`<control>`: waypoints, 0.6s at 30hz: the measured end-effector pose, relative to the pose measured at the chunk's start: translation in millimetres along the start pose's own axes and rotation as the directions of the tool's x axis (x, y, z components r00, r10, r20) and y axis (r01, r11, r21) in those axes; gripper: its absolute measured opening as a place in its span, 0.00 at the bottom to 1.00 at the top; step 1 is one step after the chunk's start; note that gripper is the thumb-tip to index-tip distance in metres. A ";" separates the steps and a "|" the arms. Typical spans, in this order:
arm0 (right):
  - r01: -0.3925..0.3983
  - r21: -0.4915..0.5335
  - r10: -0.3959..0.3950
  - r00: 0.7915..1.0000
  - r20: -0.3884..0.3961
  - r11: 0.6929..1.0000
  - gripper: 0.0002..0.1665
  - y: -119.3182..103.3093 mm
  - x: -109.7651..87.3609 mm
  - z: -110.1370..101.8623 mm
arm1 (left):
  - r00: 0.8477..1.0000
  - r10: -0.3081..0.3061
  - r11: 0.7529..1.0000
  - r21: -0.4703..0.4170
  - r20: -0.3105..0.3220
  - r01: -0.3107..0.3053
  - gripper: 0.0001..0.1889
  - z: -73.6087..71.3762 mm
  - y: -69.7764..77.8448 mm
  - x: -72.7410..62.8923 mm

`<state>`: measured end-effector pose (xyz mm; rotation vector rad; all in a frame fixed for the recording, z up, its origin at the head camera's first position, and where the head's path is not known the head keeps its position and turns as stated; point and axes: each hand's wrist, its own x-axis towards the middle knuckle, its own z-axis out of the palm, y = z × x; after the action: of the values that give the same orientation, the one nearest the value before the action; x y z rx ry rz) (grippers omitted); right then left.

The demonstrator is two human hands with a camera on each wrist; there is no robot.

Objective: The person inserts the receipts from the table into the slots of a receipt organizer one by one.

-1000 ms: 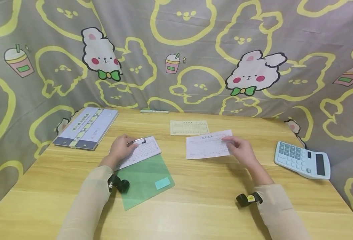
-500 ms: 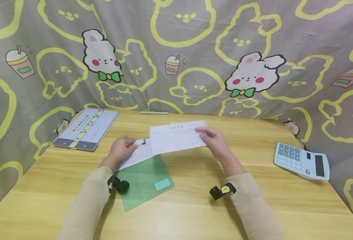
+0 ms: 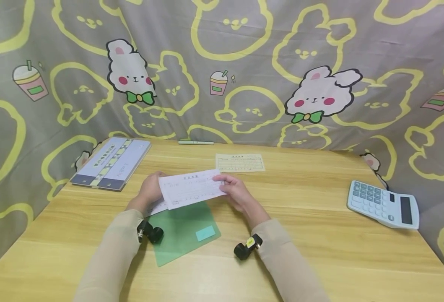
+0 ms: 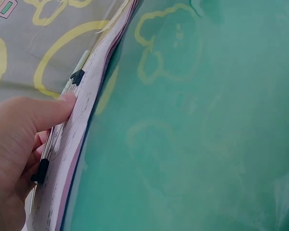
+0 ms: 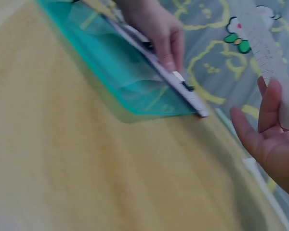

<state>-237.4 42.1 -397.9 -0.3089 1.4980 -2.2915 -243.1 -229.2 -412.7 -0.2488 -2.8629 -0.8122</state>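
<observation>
At the centre-left of the head view, my right hand (image 3: pixel 238 195) pinches a white printed slip (image 3: pixel 191 188) by its right end. The slip is raised and overlaps the form stack (image 3: pixel 157 207) and part of my left hand (image 3: pixel 149 192). In the left wrist view, my left thumb presses a metal clip (image 4: pixel 77 77) with black ends, and its fingers curl behind it. The clip sits at the edge of a green folder (image 3: pixel 184 230), over the stacked forms. From the right wrist view, the held slip (image 5: pixel 260 41) appears nearly edge-on between thumb and fingers.
A yellowish printed slip (image 3: pixel 240 162) lies on the wooden table (image 3: pixel 320 260) behind my right hand. A pen (image 3: pixel 196 142) rests at the back edge. A bound ledger (image 3: pixel 112 163) stands left, a light blue calculator (image 3: pixel 383 204) right. Patterned curtain (image 3: pixel 252 54) hangs behind.
My right hand has carried the white slip leftward, from beside the yellowish slip to over the form stack. My left hand stays at the clip.
</observation>
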 end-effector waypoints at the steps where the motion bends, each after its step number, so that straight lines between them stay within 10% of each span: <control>1: -0.006 -0.011 0.006 1.000 0.005 1.000 0.21 4.1 1.4 1.5 | 1.000 0.004 1.000 -0.018 0.006 -0.004 0.16 -0.1 1.1 -0.5; 11: -0.065 -0.183 0.069 0.997 0.016 0.981 0.19 26.1 8.4 12.5 | 0.994 -0.093 0.994 -0.049 0.052 0.095 0.21 1.2 5.8 -1.8; 18: -0.059 -0.228 0.062 0.998 0.005 0.972 0.19 29.9 9.1 15.2 | 1.000 0.023 0.999 0.045 0.012 -0.023 0.17 3.3 2.7 0.4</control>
<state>-233.9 14.9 -419.3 -0.3341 1.7434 -2.0693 -243.2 -225.2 -414.0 -0.2812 -2.8799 -0.7441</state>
